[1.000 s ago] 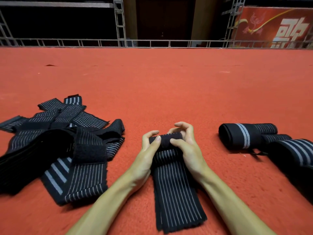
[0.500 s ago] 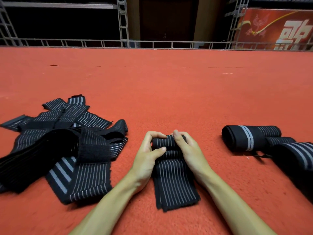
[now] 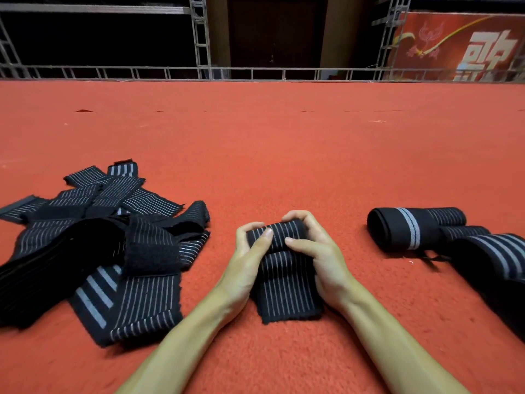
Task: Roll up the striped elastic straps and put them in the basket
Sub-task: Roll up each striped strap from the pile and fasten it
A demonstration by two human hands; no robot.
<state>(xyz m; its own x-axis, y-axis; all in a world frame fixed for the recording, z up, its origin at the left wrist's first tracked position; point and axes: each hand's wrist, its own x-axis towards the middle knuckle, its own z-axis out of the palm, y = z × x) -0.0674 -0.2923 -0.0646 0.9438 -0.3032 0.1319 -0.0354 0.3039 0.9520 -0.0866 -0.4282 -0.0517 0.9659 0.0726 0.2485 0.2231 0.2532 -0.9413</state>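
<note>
A black elastic strap with thin white stripes (image 3: 285,291) lies on the red carpet in front of me, its far end wound into a thick roll. My left hand (image 3: 246,263) grips the roll's left side, thumb on top. My right hand (image 3: 318,251) grips its right side, fingers curled over the far edge. A short flat tail of the strap still lies between my wrists. A pile of unrolled striped straps (image 3: 93,245) sits to the left. Rolled straps (image 3: 417,228) lie to the right. No basket is in view.
A larger black striped roll (image 3: 494,260) lies at the right edge. The red carpet (image 3: 270,155) stretches far ahead to a metal truss railing (image 3: 199,72). A red banner (image 3: 460,46) hangs at the back right.
Both hands have kept rolling the strap toward me. The roll has grown thicker and the flat tail between my wrists has become much shorter.
</note>
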